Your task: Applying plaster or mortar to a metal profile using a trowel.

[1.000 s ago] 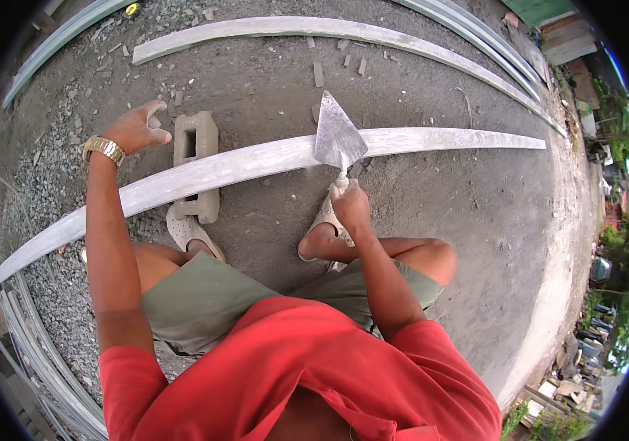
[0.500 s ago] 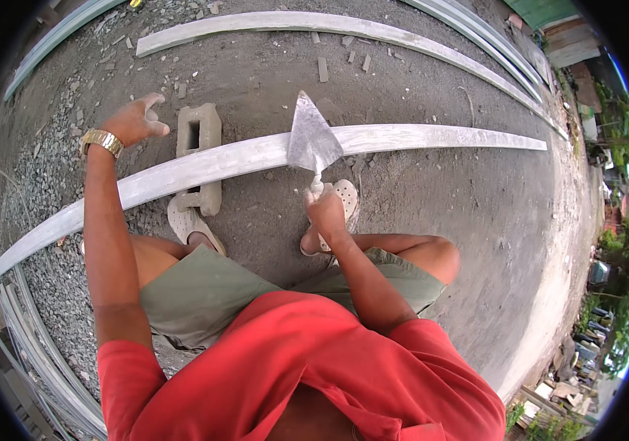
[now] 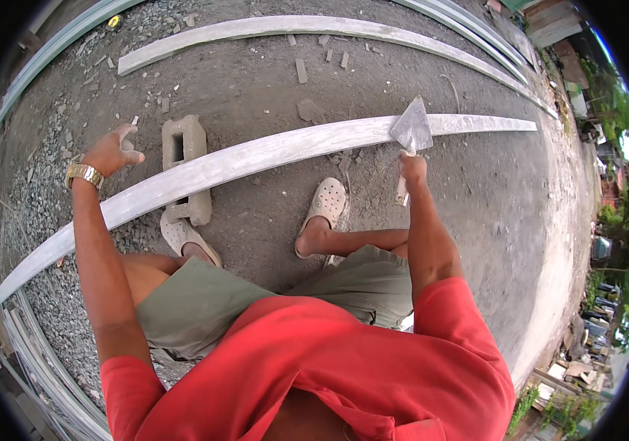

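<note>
A long whitish metal-looking bar (image 3: 277, 152) crosses in front of me, over a hollow concrete block (image 3: 195, 140) on its left part. My right hand (image 3: 416, 170) grips the handle of a pointed trowel (image 3: 413, 128). The grey blade overlaps the bar toward its right end; whether it touches the bar I cannot tell. To the left of the block, beyond the bar, my left hand (image 3: 112, 150) hovers with nothing in it, thumb and fingers apart. A gold-coloured watch (image 3: 85, 175) circles that wrist.
Another long bar (image 3: 270, 27) lies farther off, with broken chips nearby. Gravel (image 3: 46, 272) covers the left side. More metal lengths (image 3: 53, 360) lie at lower left. My feet, in beige clogs (image 3: 327, 200), stand close to the bar. A yellow round thing (image 3: 113, 21) sits far left.
My right hand has carried the trowel rightward along the bar, away from above my right foot. The left hand stays open near the block, hardly moved.
</note>
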Tool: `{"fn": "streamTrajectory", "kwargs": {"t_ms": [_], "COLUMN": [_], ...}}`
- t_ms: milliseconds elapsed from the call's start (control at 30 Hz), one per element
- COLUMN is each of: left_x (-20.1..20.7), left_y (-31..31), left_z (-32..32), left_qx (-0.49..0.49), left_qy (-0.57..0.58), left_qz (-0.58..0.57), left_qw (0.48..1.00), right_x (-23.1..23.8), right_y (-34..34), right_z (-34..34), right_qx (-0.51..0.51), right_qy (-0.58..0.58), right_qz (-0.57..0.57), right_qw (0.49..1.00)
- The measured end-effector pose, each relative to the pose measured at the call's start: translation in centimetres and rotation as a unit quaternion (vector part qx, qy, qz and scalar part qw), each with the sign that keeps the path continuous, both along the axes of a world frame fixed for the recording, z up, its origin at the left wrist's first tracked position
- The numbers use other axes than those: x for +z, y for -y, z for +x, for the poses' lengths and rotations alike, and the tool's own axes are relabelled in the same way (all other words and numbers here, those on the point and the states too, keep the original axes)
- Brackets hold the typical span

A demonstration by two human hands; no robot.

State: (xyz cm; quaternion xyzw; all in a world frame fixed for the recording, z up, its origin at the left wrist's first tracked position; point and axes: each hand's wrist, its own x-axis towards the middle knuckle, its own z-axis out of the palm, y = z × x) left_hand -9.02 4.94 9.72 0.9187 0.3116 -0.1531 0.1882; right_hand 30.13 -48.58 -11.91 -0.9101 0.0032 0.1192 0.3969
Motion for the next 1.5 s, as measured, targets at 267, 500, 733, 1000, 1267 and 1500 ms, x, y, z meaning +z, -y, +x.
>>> {"fn": "streamTrajectory", "kwargs": {"t_ms": [267,500,733,1000,1267,1500], "left_x": [0.2,0.4,0.8,1.0,0.5,1.0], "left_y": [0.4,-0.1,-0.2,0.9,0.3,1.3], "left_z": [2.1,2.2,1.5,2.7,2.6,2.0], "left_qx": [-0.019,-0.01,0.007,-0.01,-0.016,-0.018], "left_qy": [0.038,0.035,0.028,0.064,0.043,0.062], "left_qz": [-0.046,-0.038,-0.03,-0.075,-0.031,-0.048], "left_qw": [0.998,0.999,0.999,0.995,0.998,0.997], "right_x": [1.4,5.5,5.6,5.9,5.5,4.4], "right_y": [-2.8,-4.1,-8.9,-6.8,-12.9,-8.2], "right_z": [-3.5,-6.2,-12.8,-8.3,-20.4,-8.2], "right_qx": [0.071,0.075,0.105,0.045,0.235,0.099], "right_qy": [0.064,0.094,0.066,0.053,0.045,0.059], "right_qz": [-0.151,-0.211,-0.173,-0.195,-0.152,-0.167], "right_qw": [0.984,0.97,0.977,0.978,0.959,0.979]}}
